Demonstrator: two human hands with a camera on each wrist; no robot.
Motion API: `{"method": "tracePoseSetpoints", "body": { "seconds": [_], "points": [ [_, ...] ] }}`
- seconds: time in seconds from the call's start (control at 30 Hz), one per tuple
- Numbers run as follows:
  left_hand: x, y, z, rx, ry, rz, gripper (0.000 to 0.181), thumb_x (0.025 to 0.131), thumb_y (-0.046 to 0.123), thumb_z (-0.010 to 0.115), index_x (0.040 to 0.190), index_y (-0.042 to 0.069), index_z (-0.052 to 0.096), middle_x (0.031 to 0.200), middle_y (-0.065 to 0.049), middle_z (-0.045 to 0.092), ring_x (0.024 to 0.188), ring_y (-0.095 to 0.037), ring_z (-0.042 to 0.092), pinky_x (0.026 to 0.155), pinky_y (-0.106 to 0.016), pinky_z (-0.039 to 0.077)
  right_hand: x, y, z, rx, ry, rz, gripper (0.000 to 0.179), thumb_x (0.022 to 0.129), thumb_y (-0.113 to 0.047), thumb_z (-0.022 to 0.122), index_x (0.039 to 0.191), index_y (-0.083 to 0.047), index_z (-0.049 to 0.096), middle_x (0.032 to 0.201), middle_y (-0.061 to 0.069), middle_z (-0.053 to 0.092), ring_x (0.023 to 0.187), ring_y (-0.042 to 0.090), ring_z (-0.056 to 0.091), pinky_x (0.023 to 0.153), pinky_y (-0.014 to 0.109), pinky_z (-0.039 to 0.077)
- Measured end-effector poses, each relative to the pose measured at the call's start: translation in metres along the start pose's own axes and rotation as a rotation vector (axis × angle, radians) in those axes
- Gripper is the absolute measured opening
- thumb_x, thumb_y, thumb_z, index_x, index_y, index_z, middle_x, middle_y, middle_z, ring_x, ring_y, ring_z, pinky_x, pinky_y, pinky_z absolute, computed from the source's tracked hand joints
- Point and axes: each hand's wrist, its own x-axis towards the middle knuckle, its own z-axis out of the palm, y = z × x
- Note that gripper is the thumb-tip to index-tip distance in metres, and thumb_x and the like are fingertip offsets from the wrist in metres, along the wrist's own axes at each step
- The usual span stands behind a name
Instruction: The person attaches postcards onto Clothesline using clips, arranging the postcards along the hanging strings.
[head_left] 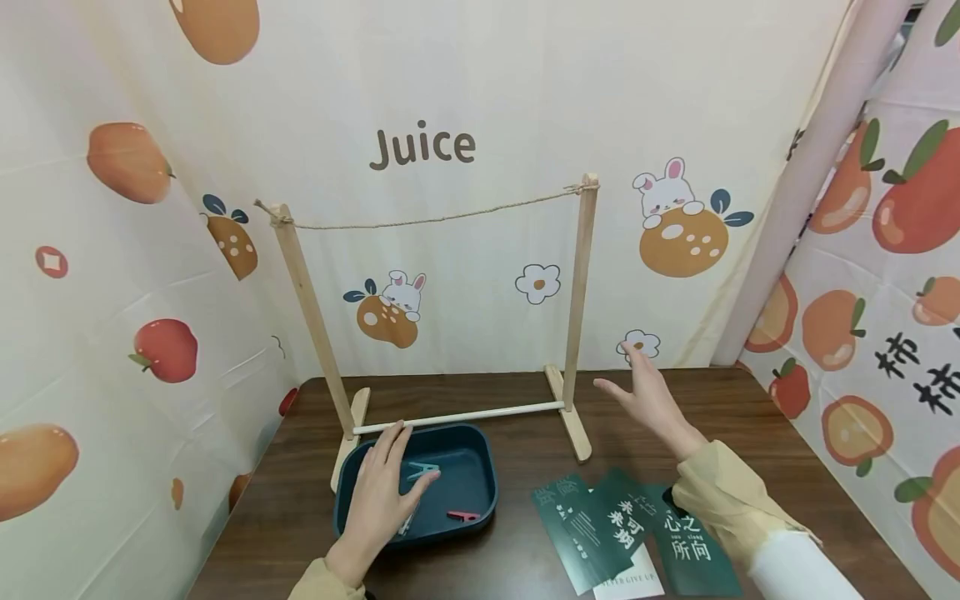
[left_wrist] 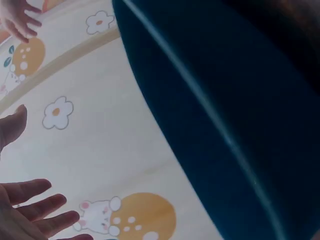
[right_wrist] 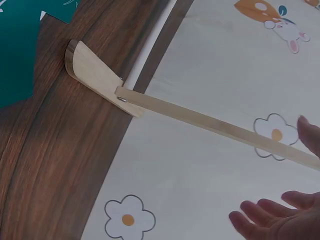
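My left hand (head_left: 382, 490) hovers over the left part of a dark blue bin (head_left: 480, 454), fingers extended and thumb apart, holding nothing. Inside the bin lie a light blue clothespin (head_left: 424, 469) and a red clothespin (head_left: 463, 516); something pale is partly covered by the hand. My right hand (head_left: 651, 398) is raised right of a wooden rack's right post (head_left: 580, 292), fingers spread and nothing in them. A thin rope (head_left: 442, 220) is tied between the posts. Several dark green cards (head_left: 592, 533) lie overlapping on the table below the right hand.
The rack's left post (head_left: 315, 325) rises behind the bin, and a white rod (head_left: 487, 414) joins the two feet low down. A brown wooden table (head_left: 757, 450) carries everything. Behind hangs a fruit-printed curtain (head_left: 480, 317), with another printed cloth (head_left: 847, 267) at the right.
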Motion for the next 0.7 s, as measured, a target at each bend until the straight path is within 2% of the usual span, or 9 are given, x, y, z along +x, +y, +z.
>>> {"method": "tracePoseSetpoints", "body": {
  "seconds": [0.2, 0.33, 0.53, 0.7],
  "points": [
    [-0.011, -0.003, 0.01, 0.01, 0.047, 0.041, 0.066, 0.07, 0.037, 0.073, 0.121, 0.002, 0.05, 0.125, -0.016, 0.046, 0.113, -0.031, 0.043, 0.088, -0.052, 0.035, 0.017, 0.004, 0.008, 0.062, 0.036, -0.01, 0.074, 0.083, -0.029, 0.063, 0.134, 0.007, 0.024, 0.128, 0.029, 0.033, 0.112, 0.043, 0.038, 0.087, 0.054, 0.034],
    [-0.019, -0.005, 0.017, 0.003, 0.051, 0.049, 0.065, 0.068, 0.036, 0.075, 0.119, 0.002, 0.053, 0.121, -0.016, 0.049, 0.109, -0.031, 0.046, 0.085, -0.051, 0.038, 0.028, 0.004, 0.012, 0.084, 0.049, -0.017, 0.073, 0.082, -0.027, 0.064, 0.133, 0.007, 0.025, 0.129, 0.028, 0.034, 0.11, 0.042, 0.039, 0.086, 0.053, 0.035],
    [-0.03, -0.007, 0.027, 0.001, 0.006, 0.028, 0.067, 0.067, 0.039, 0.075, 0.117, 0.001, 0.053, 0.118, -0.015, 0.05, 0.106, -0.032, 0.048, 0.083, -0.051, 0.039, 0.044, 0.0, 0.013, 0.095, 0.037, 0.002, 0.076, 0.081, -0.028, 0.065, 0.134, 0.007, 0.023, 0.129, 0.03, 0.033, 0.11, 0.043, 0.04, 0.086, 0.053, 0.035],
    [-0.038, -0.008, 0.034, 0.032, -0.08, 0.007, 0.069, 0.067, 0.042, 0.073, 0.119, 0.002, 0.052, 0.117, -0.014, 0.05, 0.106, -0.029, 0.048, 0.081, -0.049, 0.041, 0.057, -0.005, 0.014, 0.094, 0.012, 0.033, 0.078, 0.081, -0.03, 0.065, 0.135, 0.005, 0.021, 0.131, 0.028, 0.032, 0.112, 0.042, 0.039, 0.086, 0.052, 0.036]
  ]
}}
